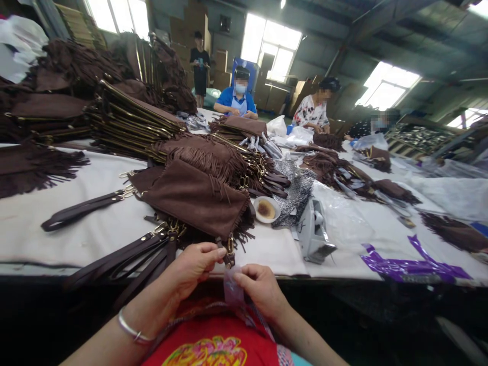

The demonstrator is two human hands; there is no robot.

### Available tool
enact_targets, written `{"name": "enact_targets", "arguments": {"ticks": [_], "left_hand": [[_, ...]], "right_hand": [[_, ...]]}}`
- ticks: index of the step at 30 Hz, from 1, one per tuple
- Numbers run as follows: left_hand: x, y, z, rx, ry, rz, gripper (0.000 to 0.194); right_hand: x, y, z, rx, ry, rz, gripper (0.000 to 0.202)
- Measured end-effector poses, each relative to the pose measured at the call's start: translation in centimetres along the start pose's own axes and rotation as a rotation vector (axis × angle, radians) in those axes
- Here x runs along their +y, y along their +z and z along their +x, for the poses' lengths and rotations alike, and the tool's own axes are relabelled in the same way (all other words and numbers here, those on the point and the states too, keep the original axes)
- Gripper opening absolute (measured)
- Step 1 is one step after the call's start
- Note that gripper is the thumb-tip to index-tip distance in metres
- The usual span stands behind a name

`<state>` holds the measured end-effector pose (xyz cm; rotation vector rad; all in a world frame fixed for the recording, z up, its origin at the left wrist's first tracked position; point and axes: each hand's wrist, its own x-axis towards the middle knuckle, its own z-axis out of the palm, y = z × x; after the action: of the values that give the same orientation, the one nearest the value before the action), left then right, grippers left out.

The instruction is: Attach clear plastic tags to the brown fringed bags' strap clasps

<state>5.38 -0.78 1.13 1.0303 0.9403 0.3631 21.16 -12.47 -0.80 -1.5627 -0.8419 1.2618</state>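
Brown suede makes up the bag (194,198), lying near the table's (276,249) near edge with its fringed end toward the hands. Thumb and finger of the left hand (200,256) are clamped on a short dark strap (219,245), just beside a gold clasp (230,243). The right hand (261,287) pinches a pale, see-through wrap (233,290), which hangs just off that same edge, below the clasp. The two hands are close but not touching. Left of them, a bunch of long straps (148,249) droops over the near edge. A bowl (278,209) with something brown in it sits just right of the bag, beside a snake-patterned cloth (295,185); nearer the edge stands a tape dispenser (314,236). Farther right, purple plastic (412,264) lies along the near edge. More bags (129,119) are piled high toward the table's far left corner. Across the far edge sit a person in blue (236,104) and another in a flowered top (310,112).
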Motion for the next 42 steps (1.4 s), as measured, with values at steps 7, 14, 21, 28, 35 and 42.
{"name": "enact_targets", "arguments": {"ticks": [7,14,21,28,35,42], "left_hand": [[-0.2,-0.1,0.1,0.022,0.003,0.041,0.039],[-0.6,0.2,0.5,0.085,0.027,0.136,0.036],[-0.5,0.6,0.2,0.114,0.094,0.176,0.033],[-0.3,0.3,-0.4,0.066,0.066,0.081,0.034],[-0.2,0.7,-0.4,0.102,0.043,0.063,0.034],[-0.5,1.0,0.0,0.020,0.009,-0.110,0.036]], "right_hand": [[-0.3,0.1,0.0,-0.011,-0.036,-0.023,0.026],[-0.4,-0.1,-0.1,-0.028,-0.028,-0.063,0.027],[-0.4,0.6,0.6,-0.019,0.032,0.009,0.032],[0.5,0.9,0.4,0.041,0.095,0.011,0.044],[0.1,1.4,-0.1,0.082,0.045,0.017,0.044],[0.2,1.9,1.3,0.055,0.024,0.065,0.044]]}}
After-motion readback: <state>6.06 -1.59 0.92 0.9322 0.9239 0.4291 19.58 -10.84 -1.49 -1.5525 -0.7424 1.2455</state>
